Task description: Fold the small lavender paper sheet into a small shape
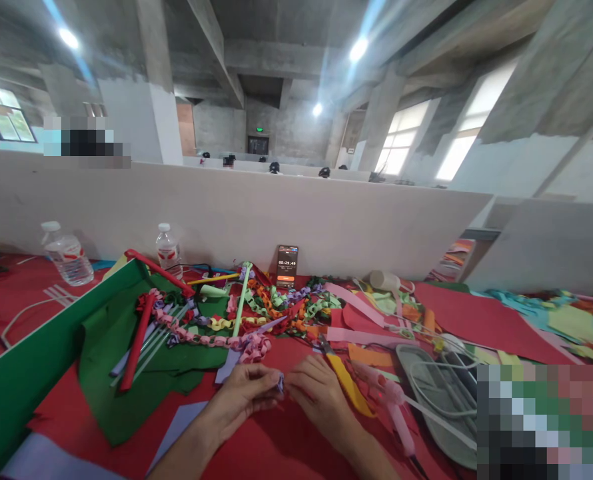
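Observation:
My left hand [249, 395] pinches a small folded piece of purple paper [280, 383] between thumb and fingers. Close on its right, my right hand [319, 393] has its fingers bent and drawn together at the paper. Whether they grip it is hidden. Just beyond my hands lies a pink paper chain [254, 347]. A yellow-handled cutter [349, 383] rests by my right hand, with a pink hot glue gun [394, 410] farther right. Purple paper sheets [179, 427] lie under and beside my left forearm.
A grey tray [426, 407] holding a white cord is on the right. A phone [287, 267] showing a timer leans against the white partition [326, 220]. Two water bottles [66, 257] stand at the back left. A green board [51, 340] and colourful paper scraps cover much of the red table.

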The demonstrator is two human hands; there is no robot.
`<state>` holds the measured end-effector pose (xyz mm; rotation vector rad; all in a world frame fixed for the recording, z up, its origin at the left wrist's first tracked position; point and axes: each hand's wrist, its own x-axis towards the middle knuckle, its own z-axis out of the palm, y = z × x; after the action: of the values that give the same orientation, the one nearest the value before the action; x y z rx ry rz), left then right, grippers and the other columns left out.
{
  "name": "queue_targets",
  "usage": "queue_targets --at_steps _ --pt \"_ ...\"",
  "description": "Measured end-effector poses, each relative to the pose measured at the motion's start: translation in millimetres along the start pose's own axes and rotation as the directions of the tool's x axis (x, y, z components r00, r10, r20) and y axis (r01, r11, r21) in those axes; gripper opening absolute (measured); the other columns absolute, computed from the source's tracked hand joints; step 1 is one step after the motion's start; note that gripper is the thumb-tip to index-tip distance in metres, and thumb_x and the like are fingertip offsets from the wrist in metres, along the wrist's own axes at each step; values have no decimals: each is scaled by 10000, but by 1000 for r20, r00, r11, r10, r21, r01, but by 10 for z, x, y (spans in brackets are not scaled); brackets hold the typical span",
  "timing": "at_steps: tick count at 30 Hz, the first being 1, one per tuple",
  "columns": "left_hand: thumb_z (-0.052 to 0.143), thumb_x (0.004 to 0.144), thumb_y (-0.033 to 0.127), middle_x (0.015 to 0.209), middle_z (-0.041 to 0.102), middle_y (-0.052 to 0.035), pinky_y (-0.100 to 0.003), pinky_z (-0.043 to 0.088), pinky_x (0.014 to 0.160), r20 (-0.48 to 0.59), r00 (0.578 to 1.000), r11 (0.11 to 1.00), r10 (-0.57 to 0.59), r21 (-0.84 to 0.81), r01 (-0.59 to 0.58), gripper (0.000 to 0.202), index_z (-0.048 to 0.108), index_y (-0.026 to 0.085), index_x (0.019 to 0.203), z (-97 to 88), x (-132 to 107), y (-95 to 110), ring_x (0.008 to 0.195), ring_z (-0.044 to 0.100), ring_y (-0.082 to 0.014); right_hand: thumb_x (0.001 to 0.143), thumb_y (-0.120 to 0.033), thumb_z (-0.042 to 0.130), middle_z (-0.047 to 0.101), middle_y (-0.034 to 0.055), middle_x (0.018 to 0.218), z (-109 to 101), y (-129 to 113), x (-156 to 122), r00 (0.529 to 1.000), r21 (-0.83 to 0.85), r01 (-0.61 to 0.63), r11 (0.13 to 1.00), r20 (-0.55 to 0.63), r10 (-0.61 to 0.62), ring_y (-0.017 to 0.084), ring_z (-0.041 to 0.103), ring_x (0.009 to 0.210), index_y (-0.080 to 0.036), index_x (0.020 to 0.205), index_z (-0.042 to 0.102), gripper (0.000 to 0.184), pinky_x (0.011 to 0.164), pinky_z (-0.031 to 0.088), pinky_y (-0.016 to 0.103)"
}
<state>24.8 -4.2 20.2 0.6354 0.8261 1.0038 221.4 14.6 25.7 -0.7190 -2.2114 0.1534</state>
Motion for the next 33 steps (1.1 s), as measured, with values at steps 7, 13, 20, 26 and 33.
queue_targets --at_steps 7,13,20,26,33 --pt "931 623 379 719 749 -69 -212 540 633 22 1000 999 18 44 -19 337 746 117 729 -10 -29 3 667 687 -135 1023 -259 524 674 16 760 -4 -4 5 999 -50 49 998 -11 -50 159 560 707 -216 887 695 223 661 385 316" --pt "968 539 370 664 715 -43 -203 509 611 4 1000 1000 20 20 -20 368 724 119 653 31 -43 22 622 646 -117 1001 -218 555 668 26 809 30 7 -27 996 -68 54 996 -62 -58 157 561 716 -234 878 719 206 660 393 312" --pt "971 536 362 637 698 -33 -204 502 622 16 999 999 33 10 -34 362 728 109 625 35 -32 18 606 622 -104 996 -207 571 689 20 794 64 11 -39 995 -56 69 996 -72 -73 151 551 698 -223 882 707 178 656 377 313" --pt "968 548 352 637 694 -31 -208 500 629 33 998 999 46 2 -46 352 725 111 627 21 -16 16 613 618 -107 1011 -206 541 693 17 777 64 -13 -19 994 -48 81 996 -74 -84 144 555 682 -218 873 708 217 657 378 319" --pt "964 563 344 644 685 -25 -219 498 637 37 998 999 43 -4 -43 341 717 117 626 -8 -21 -10 615 610 -108 1025 -225 519 702 9 772 41 -61 13 993 -22 90 996 -74 -92 139 570 668 -216 859 691 239 666 377 322"
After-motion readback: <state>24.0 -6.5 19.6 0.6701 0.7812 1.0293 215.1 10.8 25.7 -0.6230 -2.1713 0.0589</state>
